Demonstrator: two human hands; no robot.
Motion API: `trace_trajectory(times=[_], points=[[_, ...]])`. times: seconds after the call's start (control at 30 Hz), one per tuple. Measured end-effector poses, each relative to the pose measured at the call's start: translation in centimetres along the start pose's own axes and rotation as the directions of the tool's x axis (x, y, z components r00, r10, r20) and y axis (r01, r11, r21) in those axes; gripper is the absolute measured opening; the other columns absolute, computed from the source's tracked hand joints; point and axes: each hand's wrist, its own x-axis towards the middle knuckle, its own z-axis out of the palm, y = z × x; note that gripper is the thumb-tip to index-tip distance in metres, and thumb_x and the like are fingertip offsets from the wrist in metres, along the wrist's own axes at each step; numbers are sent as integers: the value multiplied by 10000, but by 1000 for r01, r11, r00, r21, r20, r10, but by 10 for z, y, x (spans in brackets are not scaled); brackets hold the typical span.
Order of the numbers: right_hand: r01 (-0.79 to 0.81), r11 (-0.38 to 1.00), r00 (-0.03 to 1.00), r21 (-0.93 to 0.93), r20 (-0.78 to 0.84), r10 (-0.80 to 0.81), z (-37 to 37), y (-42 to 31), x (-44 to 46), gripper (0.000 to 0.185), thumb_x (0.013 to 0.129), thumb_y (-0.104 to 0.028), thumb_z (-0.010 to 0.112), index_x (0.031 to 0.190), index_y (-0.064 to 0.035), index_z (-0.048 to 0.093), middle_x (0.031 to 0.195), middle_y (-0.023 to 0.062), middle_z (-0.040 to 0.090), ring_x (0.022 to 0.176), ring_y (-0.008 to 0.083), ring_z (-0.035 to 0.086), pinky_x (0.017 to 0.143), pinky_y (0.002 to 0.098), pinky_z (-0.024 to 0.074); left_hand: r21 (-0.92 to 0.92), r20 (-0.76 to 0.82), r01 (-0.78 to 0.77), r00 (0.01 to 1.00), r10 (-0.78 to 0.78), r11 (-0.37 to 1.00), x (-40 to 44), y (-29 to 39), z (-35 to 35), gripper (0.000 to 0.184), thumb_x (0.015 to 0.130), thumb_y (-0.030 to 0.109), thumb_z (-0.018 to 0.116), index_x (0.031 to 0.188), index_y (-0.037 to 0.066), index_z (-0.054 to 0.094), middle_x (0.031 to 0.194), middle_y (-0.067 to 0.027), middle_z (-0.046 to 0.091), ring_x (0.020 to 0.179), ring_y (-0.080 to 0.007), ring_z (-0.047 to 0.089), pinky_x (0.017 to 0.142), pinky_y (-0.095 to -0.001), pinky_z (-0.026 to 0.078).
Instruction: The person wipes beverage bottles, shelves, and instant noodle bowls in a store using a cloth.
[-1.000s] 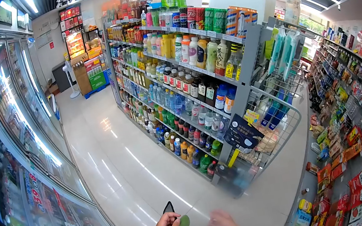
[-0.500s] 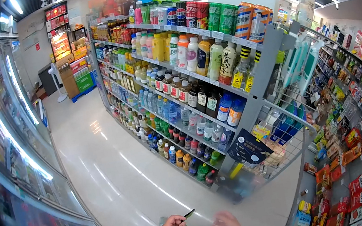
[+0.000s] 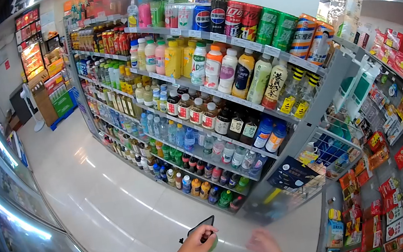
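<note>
My left hand (image 3: 199, 245), with a reddish bead bracelet at the wrist, is closed around a dark, thin, phone-like object (image 3: 202, 224). The object's edge sticks out above my fingers, and the rest is hidden by the hand. Something green (image 3: 213, 243) shows just beside the fingers, too covered to name. To the right, my right hand (image 3: 263, 244) is raised with its fingers loosely apart and somewhat blurred. Nothing shows in it. Both hands are low in view, over the floor and in front of the drink shelves.
A tall shelf (image 3: 189, 80) of bottles and cans stands ahead. Glass-door coolers (image 3: 22, 223) line the left side of the pale aisle floor (image 3: 101, 189). A wire basket rack (image 3: 339, 144) is at the shelf's end, with hanging snack packets (image 3: 391, 212) to the right. A white fan (image 3: 32, 108) stands farther back.
The view has turned and come nearer the shelf, which looks larger. My left hand has tilted, showing more of the dark object. My right hand has shifted slightly right.
</note>
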Motion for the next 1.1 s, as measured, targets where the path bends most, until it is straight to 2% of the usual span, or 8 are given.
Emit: trace_trajectory(times=[0.23, 0.57, 0.67, 0.83, 0.97, 1.0, 1.07, 1.1], points=[[-44, 999, 999, 10, -14, 44, 20, -1, 50, 151, 1010, -91, 645, 1148, -106, 583, 962, 72, 626, 897, 237, 653, 951, 627, 566, -74, -76, 39, 996, -45, 996, 25, -21, -29, 218, 1052, 147, 643, 1226, 19, 620, 1005, 10, 643, 884, -51, 598, 797, -232, 507], [-268, 961, 933, -71, 230, 277, 98, -22, 170, 175, 1001, -126, 673, 1146, -98, 579, 918, 62, 597, 833, 212, 626, 870, 561, 597, -87, -340, 115, 930, -138, 990, 61, 4, -57, 190, 1054, 101, 626, 1233, 36, 624, 935, 62, 554, 809, -17, 508, 733, -195, 451], [-206, 971, 914, -119, 332, 234, 130, -41, 203, 162, 1024, -153, 646, 1151, -88, 571, 908, 44, 572, 809, 194, 617, 872, 554, 603, -14, -387, 36, 921, -39, 999, 87, 15, -66, 202, 1057, 110, 624, 1246, 38, 616, 937, 58, 568, 811, -12, 517, 722, -193, 451], [-155, 981, 900, -118, 392, 189, 161, -76, 240, 171, 1025, -140, 655, 1157, -85, 561, 922, 32, 585, 819, 161, 625, 878, 528, 618, 66, -393, 88, 918, -55, 994, 130, 35, -70, 214, 1063, 132, 620, 1250, 27, 613, 942, 46, 601, 819, -20, 548, 744, -205, 478], [10, 981, 893, -193, 442, 78, 187, -122, 226, 227, 1015, -141, 693, 1187, -70, 562, 976, 39, 617, 878, 163, 655, 912, 403, 605, 11, -349, -11, 937, 14, 1000, 170, 67, -67, 215, 1069, 118, 614, 1262, 25, 603, 978, 33, 614, 893, -33, 593, 779, -214, 497], [164, 946, 849, -280, 529, 9, 191, -131, 223, 264, 1010, -137, 701, 1225, -64, 565, 1023, 44, 622, 935, 161, 655, 932, 364, 578, -25, -300, -44, 953, 34, 999, 180, 74, -68, 215, 1068, 97, 613, 1269, 26, 584, 1040, 13, 604, 964, -56, 603, 838, -234, 498], [504, 794, 649, -340, 756, -88, 190, -141, 228, 420, 972, -148, 755, 1331, -45, 564, 1171, 66, 617, 1113, 183, 629, 978, 303, 511, -117, -210, -93, 975, 67, 989, 200, 81, -71, 227, 1061, 41, 609, 1282, 26, 556, 1155, -35, 604, 1085, -106, 615, 936, -277, 499], [779, 574, 422, -252, 888, -183, 195, -154, 227, 505, 921, -173, 809, 1344, -37, 569, 1239, 89, 599, 1170, 234, 609, 973, 354, 521, -118, -209, -96, 975, 70, 988, 210, 86, -70, 227, 1061, 41, 609, 1282, 26, 556, 1155, -35, 604, 1085, -106, 615, 936, -277, 499]])
